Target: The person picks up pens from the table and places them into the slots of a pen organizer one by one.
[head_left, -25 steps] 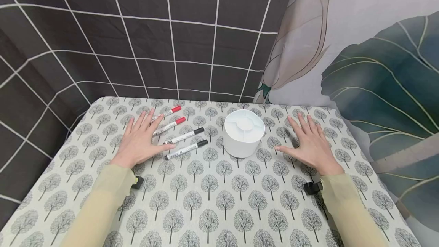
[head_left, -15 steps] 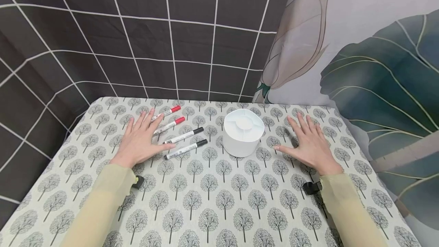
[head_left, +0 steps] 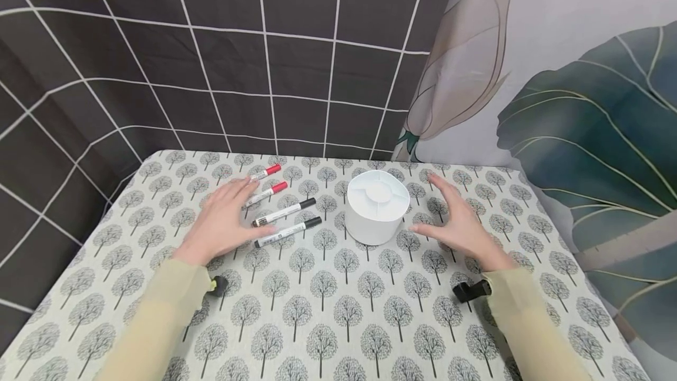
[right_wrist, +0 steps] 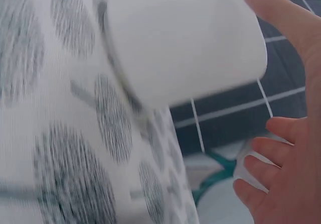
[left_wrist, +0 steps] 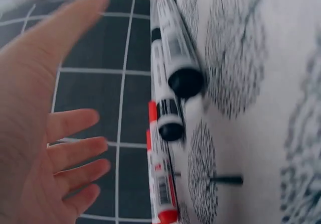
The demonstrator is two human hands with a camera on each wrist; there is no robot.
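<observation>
In the head view my left hand [head_left: 219,219] hovers just left of the markers, fingers slightly bent and thumb out, holding nothing. Two red-capped markers [head_left: 268,194] lie at the back; in front of them are two black-capped markers [head_left: 288,232], all with white barrels. The left wrist view shows the nearest black-capped marker [left_wrist: 175,43] lying below the thumb. A round white divided organizer [head_left: 372,225] stands upright to the right of the markers. My right hand [head_left: 462,228] is beside it, thumb and fingers spread apart, with the thumb tip close to the organizer's wall [right_wrist: 185,48].
A tree-patterned cloth [head_left: 322,310] covers the table. Behind it hangs a dark curtain with a white grid [head_left: 296,63], and a floral curtain [head_left: 550,104] hangs at the right. Each wrist carries a small black camera mount [head_left: 471,291].
Both hands have come up from lying flat with fingers spread. The right hand has turned and moved left toward the organizer; the left hand's fingers have bent. Markers and organizer stay put.
</observation>
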